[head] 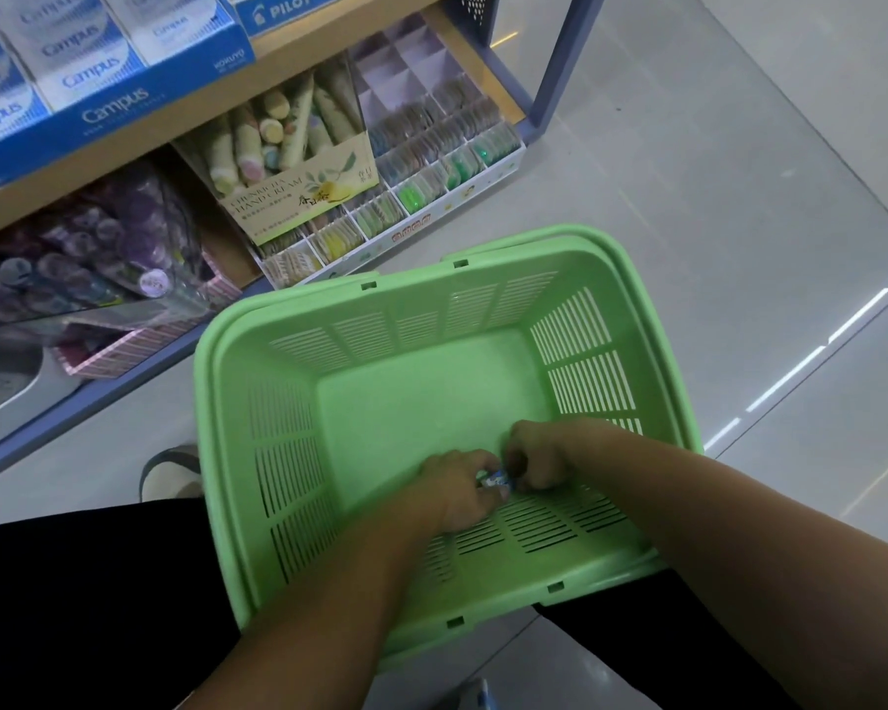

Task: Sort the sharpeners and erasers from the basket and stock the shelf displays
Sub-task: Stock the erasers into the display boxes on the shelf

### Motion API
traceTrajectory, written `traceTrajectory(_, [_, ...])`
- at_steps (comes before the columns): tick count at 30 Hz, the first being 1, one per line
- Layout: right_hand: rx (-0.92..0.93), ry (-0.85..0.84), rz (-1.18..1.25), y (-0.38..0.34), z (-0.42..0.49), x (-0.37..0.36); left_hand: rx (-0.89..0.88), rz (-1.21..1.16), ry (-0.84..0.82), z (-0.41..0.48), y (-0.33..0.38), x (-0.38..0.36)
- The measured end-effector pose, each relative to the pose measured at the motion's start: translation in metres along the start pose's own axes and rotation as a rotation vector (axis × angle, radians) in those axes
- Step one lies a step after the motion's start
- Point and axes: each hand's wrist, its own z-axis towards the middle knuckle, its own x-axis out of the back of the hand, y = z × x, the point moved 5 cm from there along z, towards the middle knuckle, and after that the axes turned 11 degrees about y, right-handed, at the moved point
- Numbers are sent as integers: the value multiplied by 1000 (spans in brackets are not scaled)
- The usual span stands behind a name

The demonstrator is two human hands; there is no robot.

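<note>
Head view: left hand, right hand fingers pinch blue-white item in green basket.

Dim, flat overhead light, no hard shadows; glossy grey floor tiles caught bright streaked lamp reflections at right. Wide-angle bowing bent the blue Campus notebook boxes at top left, and the purple packaged goods on the lower shelf sat murky and soft. Small blue-and-white item gripped between left hand and right hand was too smeared to identify.
</note>
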Motion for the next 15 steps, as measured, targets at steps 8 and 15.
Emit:
traceTrajectory(8, [14,40,151,-3,3,-1,77,-10,-100,-10,-20,15])
traceTrajectory(15, [91,47,178,-32,12,-10,123,-11,-180,-23,-28,22])
